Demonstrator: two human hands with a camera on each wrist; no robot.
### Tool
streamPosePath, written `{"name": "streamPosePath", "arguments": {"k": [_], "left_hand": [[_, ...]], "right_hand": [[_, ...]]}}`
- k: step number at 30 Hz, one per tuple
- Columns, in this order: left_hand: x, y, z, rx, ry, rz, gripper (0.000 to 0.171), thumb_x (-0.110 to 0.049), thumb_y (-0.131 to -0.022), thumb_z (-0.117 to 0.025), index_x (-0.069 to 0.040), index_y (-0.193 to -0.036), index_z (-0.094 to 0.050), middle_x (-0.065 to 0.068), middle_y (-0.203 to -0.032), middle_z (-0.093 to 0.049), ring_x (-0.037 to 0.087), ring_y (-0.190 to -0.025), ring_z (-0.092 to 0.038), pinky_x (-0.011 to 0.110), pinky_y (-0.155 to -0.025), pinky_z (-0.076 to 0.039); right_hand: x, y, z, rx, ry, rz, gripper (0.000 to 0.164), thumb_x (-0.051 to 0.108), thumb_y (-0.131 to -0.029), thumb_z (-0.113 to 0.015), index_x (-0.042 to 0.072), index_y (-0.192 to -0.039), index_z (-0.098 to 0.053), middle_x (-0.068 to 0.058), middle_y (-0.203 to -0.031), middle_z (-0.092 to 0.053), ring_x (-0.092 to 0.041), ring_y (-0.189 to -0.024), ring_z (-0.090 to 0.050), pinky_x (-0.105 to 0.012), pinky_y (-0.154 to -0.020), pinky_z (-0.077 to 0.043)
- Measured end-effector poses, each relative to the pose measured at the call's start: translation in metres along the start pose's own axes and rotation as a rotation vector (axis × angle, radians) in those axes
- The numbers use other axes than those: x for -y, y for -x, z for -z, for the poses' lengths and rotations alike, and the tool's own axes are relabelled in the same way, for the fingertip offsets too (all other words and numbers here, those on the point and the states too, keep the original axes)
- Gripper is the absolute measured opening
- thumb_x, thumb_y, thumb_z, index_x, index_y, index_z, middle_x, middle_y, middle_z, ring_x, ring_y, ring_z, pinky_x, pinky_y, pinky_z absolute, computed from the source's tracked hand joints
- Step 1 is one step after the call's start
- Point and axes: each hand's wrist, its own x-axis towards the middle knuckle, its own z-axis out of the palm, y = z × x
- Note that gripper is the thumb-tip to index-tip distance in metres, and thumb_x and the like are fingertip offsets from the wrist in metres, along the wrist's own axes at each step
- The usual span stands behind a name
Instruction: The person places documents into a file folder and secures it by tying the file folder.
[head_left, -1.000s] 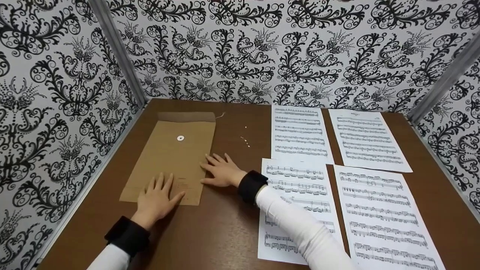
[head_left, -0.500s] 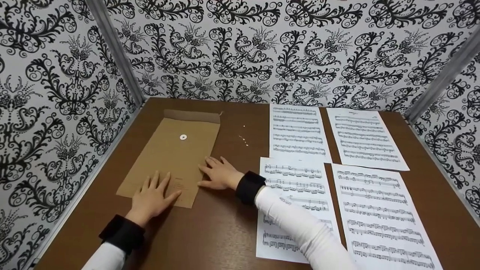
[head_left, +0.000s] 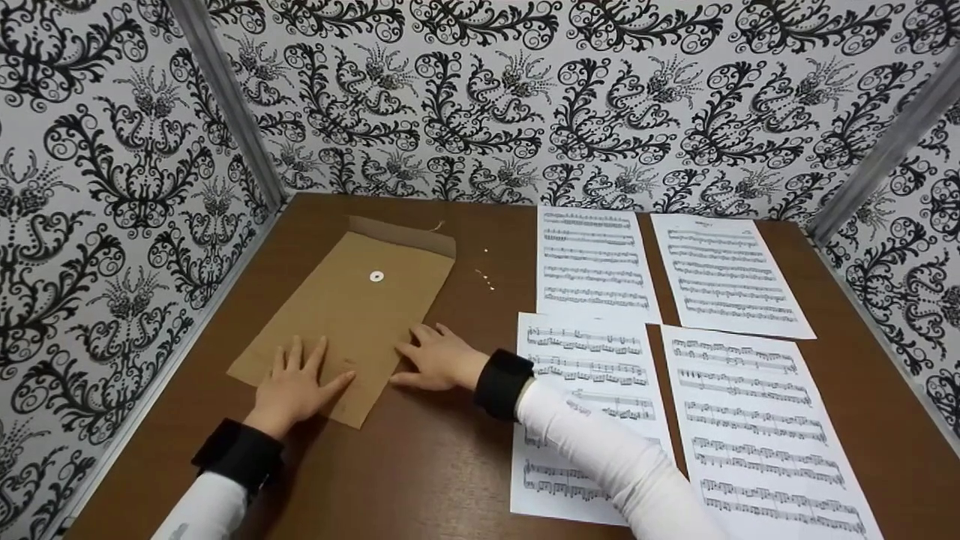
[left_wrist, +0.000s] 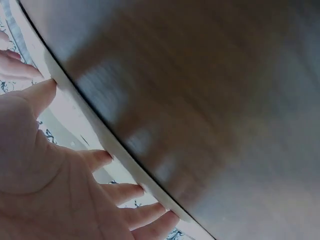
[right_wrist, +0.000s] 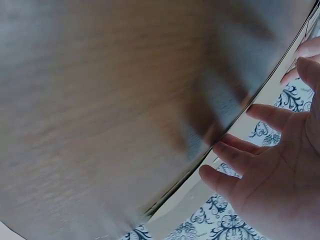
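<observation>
A brown paper envelope (head_left: 337,307) lies flat on the table, slanted with its far end toward the right. Its grey-brown flap (head_left: 401,236) is unfolded at the far end, and a white button disc (head_left: 376,277) sits below the flap. My left hand (head_left: 292,390) rests on the envelope's near left part, fingers spread and fairly straight; the left wrist view shows its fingertips at the paper (left_wrist: 95,130). My right hand (head_left: 439,360) touches the envelope's right edge with outstretched fingertips, which the right wrist view shows along that edge.
Several sheets of printed music lie on the right: a far left sheet (head_left: 592,259), a far right sheet (head_left: 731,274), a near left sheet (head_left: 585,352) partly under the right forearm, and a near right sheet (head_left: 765,427). Small pale scraps (head_left: 486,279) lie mid-table. Patterned walls (head_left: 480,97) enclose the table.
The envelope has turned clockwise under both hands: its far end has swung right and its near end left. The left hand has shifted slightly left; the sheets have stayed in place.
</observation>
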Motion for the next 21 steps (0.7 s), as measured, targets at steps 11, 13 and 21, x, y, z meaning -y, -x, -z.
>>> {"name": "streamPosePath", "arguments": {"k": [11,13,21], "left_hand": [[0.003,-0.009,0.008,0.034,0.019,0.022,0.092,-0.063,-0.1,-0.049,-0.002,-0.162,-0.02,0.04,-0.164,-0.01,0.064,-0.151,-0.009,0.078,-0.116,-0.026],[0.003,-0.009,0.009,0.039,0.012,0.023,0.092,-0.063,-0.1,-0.049,-0.002,-0.162,-0.02,0.04,-0.164,-0.01,0.064,-0.151,-0.009,0.078,-0.115,-0.026],[0.003,-0.014,0.012,0.049,0.01,0.017,0.092,-0.063,-0.1,-0.049,0.0,-0.162,-0.021,0.041,-0.164,-0.01,0.064,-0.151,-0.01,0.077,-0.117,-0.023]], "right_hand": [[0.023,0.014,-0.001,0.008,0.236,0.023,0.073,0.07,-0.101,-0.038,0.026,-0.159,-0.04,-0.009,-0.156,-0.045,-0.024,-0.149,-0.043,-0.041,-0.127,-0.03],[0.025,0.016,0.0,0.009,0.255,0.031,0.073,0.07,-0.101,-0.038,0.026,-0.159,-0.04,-0.008,-0.154,-0.046,-0.024,-0.148,-0.044,-0.04,-0.127,-0.031],[0.033,0.02,-0.004,0.014,0.248,0.036,0.074,0.071,-0.099,-0.041,0.025,-0.157,-0.042,-0.009,-0.155,-0.046,-0.024,-0.149,-0.043,-0.042,-0.127,-0.032]]}}
